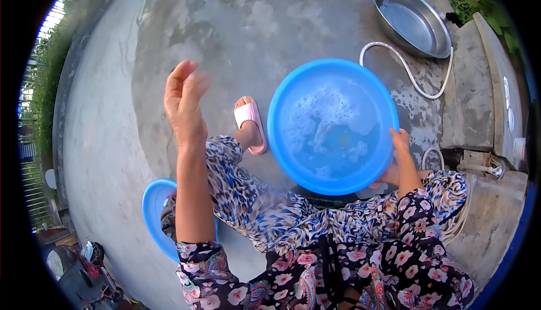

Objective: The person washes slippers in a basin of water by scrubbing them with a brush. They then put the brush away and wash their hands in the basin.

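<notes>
A large blue basin (276, 141) of soapy water stands in front of me, with white suds (332, 104) on the surface. My right hand (400, 141) grips its right rim, thumb over the edge and the other fingers mostly hidden. To the left of the basin, my left hand (186, 98) is raised in the air, away from everything. Its fingers are loosely bent and slightly blurred, and nothing shows in them. By my left elbow is a second, smaller blue basin (152, 208), with dark cloth (168, 218) in it, partly covered by the arm.
A metal basin (414, 20) sits at the upper right, with a white hose (401, 59) curving beside it. Concrete ledges (470, 93) run along the right side. My foot in a pink slipper (256, 132) rests on the wet concrete floor (225, 34). Mixed items (84, 265) stand at lower left.
</notes>
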Action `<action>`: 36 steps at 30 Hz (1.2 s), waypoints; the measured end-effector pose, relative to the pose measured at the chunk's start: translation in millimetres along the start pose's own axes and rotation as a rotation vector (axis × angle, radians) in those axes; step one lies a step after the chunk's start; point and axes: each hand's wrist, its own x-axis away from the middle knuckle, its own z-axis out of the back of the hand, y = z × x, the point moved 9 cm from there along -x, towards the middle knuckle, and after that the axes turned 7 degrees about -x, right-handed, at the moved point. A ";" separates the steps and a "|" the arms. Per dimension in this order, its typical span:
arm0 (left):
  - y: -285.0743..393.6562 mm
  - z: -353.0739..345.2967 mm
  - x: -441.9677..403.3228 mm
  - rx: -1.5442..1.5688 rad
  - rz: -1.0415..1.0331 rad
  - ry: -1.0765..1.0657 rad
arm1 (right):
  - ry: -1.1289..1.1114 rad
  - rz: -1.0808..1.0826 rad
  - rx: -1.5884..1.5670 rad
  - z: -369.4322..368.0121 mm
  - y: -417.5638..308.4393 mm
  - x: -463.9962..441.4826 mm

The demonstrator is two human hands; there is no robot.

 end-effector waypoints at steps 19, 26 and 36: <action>-256.6 -87.7 181.1 -0.674 0.568 -0.377 | -0.236 0.205 0.303 -72.6 -104.3 -66.7; -236.0 -93.5 173.9 -0.378 0.751 -0.385 | -0.132 0.383 0.547 -79.3 -136.3 -25.4; -23.3 -92.8 133.1 -0.149 0.353 -0.339 | -0.560 0.894 0.368 -78.5 -263.7 114.7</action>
